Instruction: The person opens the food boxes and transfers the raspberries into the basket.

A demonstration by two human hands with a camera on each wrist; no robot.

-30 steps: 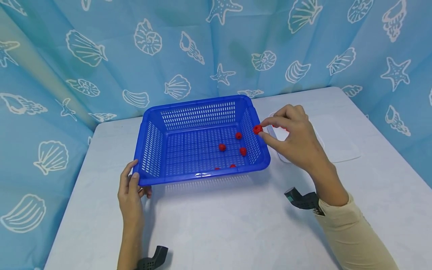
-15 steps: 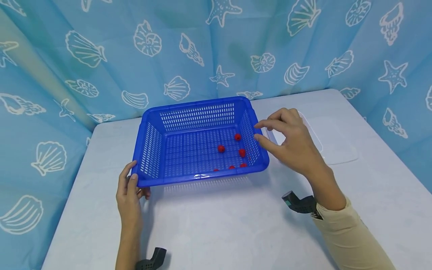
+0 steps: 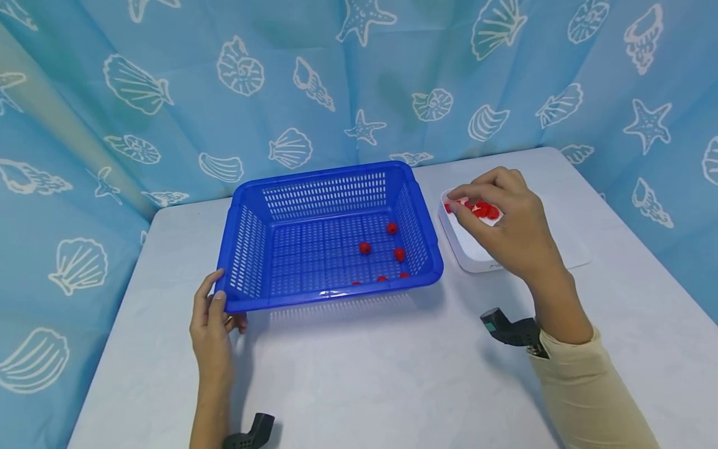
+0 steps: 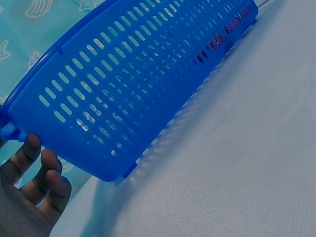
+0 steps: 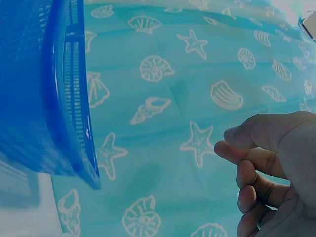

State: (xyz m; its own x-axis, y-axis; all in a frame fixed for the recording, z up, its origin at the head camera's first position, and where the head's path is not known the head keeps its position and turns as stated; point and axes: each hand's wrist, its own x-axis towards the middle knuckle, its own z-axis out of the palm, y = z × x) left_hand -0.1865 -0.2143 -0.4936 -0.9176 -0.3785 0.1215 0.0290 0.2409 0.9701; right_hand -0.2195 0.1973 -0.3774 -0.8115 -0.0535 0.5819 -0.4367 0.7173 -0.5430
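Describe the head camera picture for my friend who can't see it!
A person's left grip holds a blue basket with red pieces inside, while the right grip hovers over a white container of more red pieces. Behind the white table hangs a blue seashell curtain.

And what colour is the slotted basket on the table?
The basket is blue, rim and walls alike; it shows best in the head view.

Head view looks forward and down; both nearer wrist views share the blue basket (image 3: 303,298).
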